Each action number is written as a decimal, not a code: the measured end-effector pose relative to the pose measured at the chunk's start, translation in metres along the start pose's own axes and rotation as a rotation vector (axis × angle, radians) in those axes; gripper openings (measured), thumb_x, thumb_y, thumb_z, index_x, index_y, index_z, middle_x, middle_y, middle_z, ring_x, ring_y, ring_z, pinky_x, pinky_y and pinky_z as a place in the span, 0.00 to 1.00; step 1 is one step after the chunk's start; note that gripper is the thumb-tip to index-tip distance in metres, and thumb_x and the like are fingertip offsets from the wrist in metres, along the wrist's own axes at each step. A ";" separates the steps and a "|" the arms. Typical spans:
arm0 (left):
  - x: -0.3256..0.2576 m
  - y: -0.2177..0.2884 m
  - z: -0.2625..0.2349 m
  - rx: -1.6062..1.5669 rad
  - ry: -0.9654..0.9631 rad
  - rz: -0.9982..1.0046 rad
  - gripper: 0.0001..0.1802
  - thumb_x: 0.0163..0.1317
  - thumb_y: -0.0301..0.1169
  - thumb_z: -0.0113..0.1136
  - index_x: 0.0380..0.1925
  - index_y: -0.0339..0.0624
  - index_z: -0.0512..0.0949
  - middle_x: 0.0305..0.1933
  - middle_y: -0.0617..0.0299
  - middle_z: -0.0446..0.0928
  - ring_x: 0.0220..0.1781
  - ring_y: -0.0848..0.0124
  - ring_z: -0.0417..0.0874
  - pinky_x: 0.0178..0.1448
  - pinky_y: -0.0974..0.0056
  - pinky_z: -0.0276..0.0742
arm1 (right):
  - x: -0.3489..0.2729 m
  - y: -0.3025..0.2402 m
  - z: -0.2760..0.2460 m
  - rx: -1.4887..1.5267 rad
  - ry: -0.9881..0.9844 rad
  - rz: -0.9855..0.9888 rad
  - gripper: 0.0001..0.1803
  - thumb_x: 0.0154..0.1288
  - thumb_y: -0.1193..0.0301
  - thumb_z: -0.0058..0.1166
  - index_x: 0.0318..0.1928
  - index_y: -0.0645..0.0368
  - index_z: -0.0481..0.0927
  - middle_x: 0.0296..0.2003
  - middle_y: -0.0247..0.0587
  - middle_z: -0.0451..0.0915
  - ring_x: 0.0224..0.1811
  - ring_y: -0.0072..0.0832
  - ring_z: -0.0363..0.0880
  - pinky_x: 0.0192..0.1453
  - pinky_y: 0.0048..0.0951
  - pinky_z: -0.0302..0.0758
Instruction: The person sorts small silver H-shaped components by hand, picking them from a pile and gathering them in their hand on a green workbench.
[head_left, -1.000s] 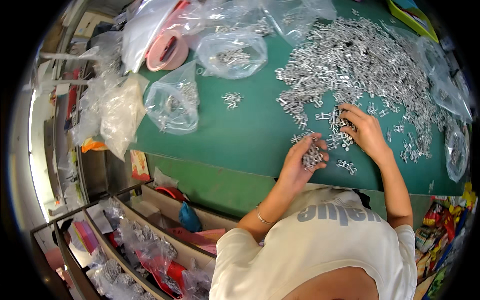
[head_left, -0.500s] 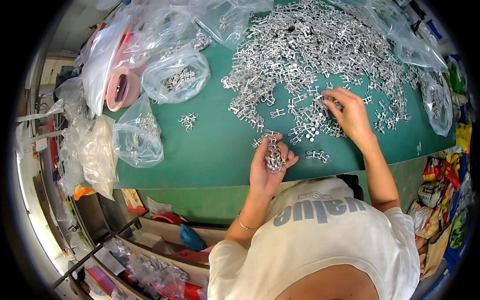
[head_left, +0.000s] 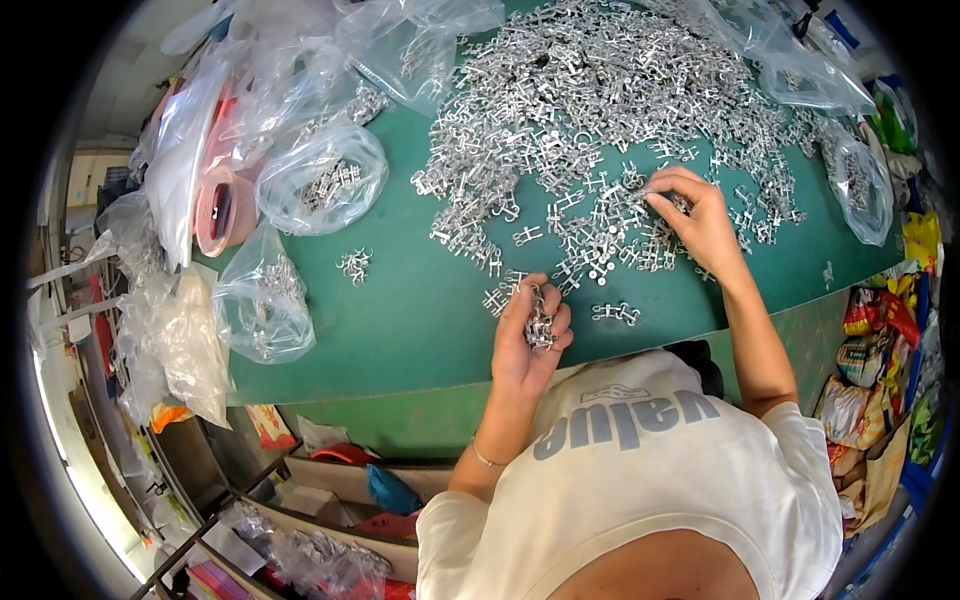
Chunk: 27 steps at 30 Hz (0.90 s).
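Note:
My left hand (head_left: 522,350) is curled palm up near the table's front edge, wrapped round a bunch of small silver metal hook-like pieces (head_left: 540,328). A few of the same pieces lie right beside its fingertips. Farther right and forward, my right hand (head_left: 706,222) rests at the near edge of a big heap of metal pieces (head_left: 600,85). Its thumb and forefinger come together over the heap. Whatever is between them blends with the pieces around and cannot be made out. More pieces show under its curled fingers.
Clear plastic bags with metal pieces, one open bag (head_left: 322,180) among them, stand on the left of the green table (head_left: 400,310). Another bag (head_left: 858,185) lies at the right. A small cluster (head_left: 355,265) and a few stray pieces (head_left: 615,314) lie apart. Drawers (head_left: 330,490) sit below.
The whole view has shifted slightly, moving the table contents leftward. My left fingers are curled more tightly round their metal pieces. My right hand stays at the heap, its thumb and forefinger still together.

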<state>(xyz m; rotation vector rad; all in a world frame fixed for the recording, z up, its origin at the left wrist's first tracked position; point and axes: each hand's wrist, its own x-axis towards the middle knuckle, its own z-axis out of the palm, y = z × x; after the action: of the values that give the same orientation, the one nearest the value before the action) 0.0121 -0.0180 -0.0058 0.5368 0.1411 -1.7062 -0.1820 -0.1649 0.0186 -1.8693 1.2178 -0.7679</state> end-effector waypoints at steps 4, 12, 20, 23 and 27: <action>0.001 -0.001 -0.001 -0.024 -0.014 -0.032 0.13 0.67 0.41 0.40 0.40 0.46 0.70 0.28 0.66 0.62 0.24 0.75 0.63 0.24 0.70 0.65 | -0.010 -0.005 -0.010 0.603 -0.151 0.487 0.08 0.61 0.71 0.52 0.32 0.64 0.78 0.26 0.34 0.78 0.16 0.12 0.64 0.17 0.17 0.60; 0.006 -0.005 0.014 0.050 0.050 -0.040 0.12 0.68 0.40 0.40 0.37 0.47 0.69 0.26 0.66 0.62 0.23 0.74 0.63 0.25 0.70 0.65 | -0.023 -0.001 -0.003 0.892 -0.235 0.601 0.10 0.63 0.68 0.50 0.32 0.62 0.77 0.26 0.36 0.77 0.12 0.09 0.55 0.13 0.14 0.49; 0.008 -0.005 0.006 0.010 0.031 -0.040 0.11 0.67 0.39 0.40 0.38 0.46 0.69 0.26 0.66 0.61 0.24 0.74 0.62 0.25 0.69 0.62 | -0.024 0.011 -0.014 1.154 -0.205 0.507 0.09 0.64 0.68 0.46 0.35 0.61 0.74 0.29 0.42 0.76 0.13 0.15 0.60 0.11 0.16 0.53; 0.008 -0.006 0.007 0.010 0.033 -0.042 0.10 0.67 0.38 0.41 0.38 0.46 0.69 0.26 0.66 0.61 0.24 0.74 0.62 0.25 0.70 0.62 | -0.022 0.019 -0.015 1.358 -0.080 0.429 0.08 0.62 0.70 0.44 0.38 0.61 0.72 0.30 0.45 0.76 0.15 0.19 0.64 0.10 0.16 0.55; 0.010 -0.007 0.007 0.004 0.021 -0.048 0.10 0.67 0.38 0.41 0.38 0.46 0.68 0.26 0.66 0.61 0.24 0.74 0.62 0.26 0.70 0.62 | -0.017 0.025 -0.021 1.414 -0.125 0.484 0.22 0.63 0.67 0.40 0.54 0.65 0.64 0.43 0.52 0.73 0.34 0.30 0.73 0.30 0.24 0.72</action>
<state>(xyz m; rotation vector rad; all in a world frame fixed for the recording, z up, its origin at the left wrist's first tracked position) 0.0027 -0.0279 -0.0045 0.5583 0.1666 -1.7483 -0.2170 -0.1610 0.0076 -0.4291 0.6239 -0.8474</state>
